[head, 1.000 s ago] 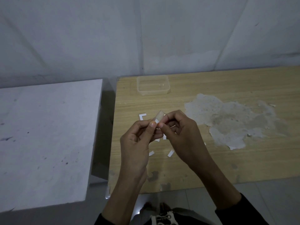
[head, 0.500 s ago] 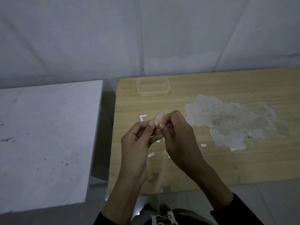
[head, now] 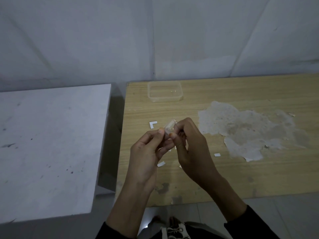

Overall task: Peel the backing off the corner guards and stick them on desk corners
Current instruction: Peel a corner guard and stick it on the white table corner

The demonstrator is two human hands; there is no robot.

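A white block [head: 51, 144] is seen at the left, cut off by the left and lower frame edges and separated by a dark gap from the wooden tabletop [head: 224, 169]. The tabletop is cut off at the right. A large pale worn patch [head: 245, 130] is located on its right half.

The left hand [head: 146, 156] and the right hand [head: 191, 149] are held together above the left part of the tabletop. The corner guard [head: 169, 127] is pinched between them, with thumb and fingertips of each hand closed on its lower end.

A shallow clear container [head: 164, 91] is placed near the far left corner of the tabletop; its contents cannot be made out.

The corner guard is a small, translucent, colourless piece, tilted with a rounded upper end pointing away. Its lower part is covered by the fingertips, and any backing on it cannot be distinguished.

An L-shaped white piece [head: 153, 124] lies flat on the tabletop just left of the guard. Small white scraps [head: 161, 164] lie below the hands, some partly hidden.
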